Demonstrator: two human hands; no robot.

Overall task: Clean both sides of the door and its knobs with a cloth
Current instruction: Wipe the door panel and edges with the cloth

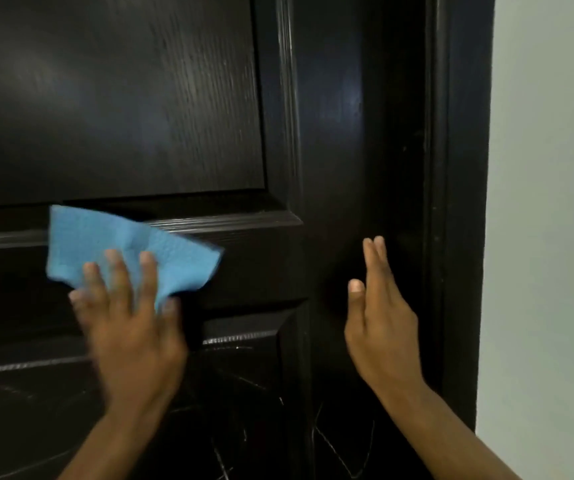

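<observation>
Pressing flat, the left hand [129, 327] spreads straight fingers on one blue textured cloth [129, 251] against the dark wood-grain door [140, 98], at the moulded rail between two recessed panels, lower left of frame. Right hand [379, 317], fingers straight and together, sits near the door frame [458, 202]; pale wall [548, 202] far right.

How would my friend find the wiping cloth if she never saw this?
Find the big dark door that fills most of the view, then the ledge between its upper and lower panels. The cloth lies flat there under the left hand's fingers. It is the only bright blue thing in the view.
</observation>
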